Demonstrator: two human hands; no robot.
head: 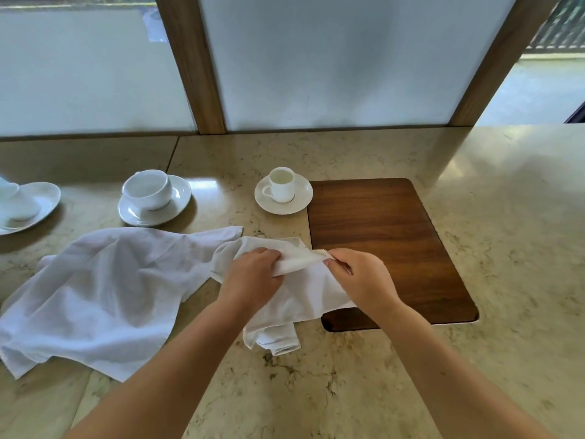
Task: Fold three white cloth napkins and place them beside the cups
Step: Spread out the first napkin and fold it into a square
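A crumpled white napkin (304, 289) lies at the table's middle, partly over the left edge of a wooden board (389, 245). My left hand (253, 274) grips its upper fold, and my right hand (357, 277) pinches the same fold just to the right. A larger spread-out white napkin (104, 293) lies to the left. A small white cup (281, 184) stands on a saucer (304, 198) behind my hands. A wider cup (148, 188) sits on its saucer (180, 198) further left. A third saucer (38, 201) shows at the left edge, its cup mostly cut off.
The marble tabletop (506, 248) stretches bare to the right of the board. Frosted glass panels and wooden posts (190, 64) rise along the table's far edge.
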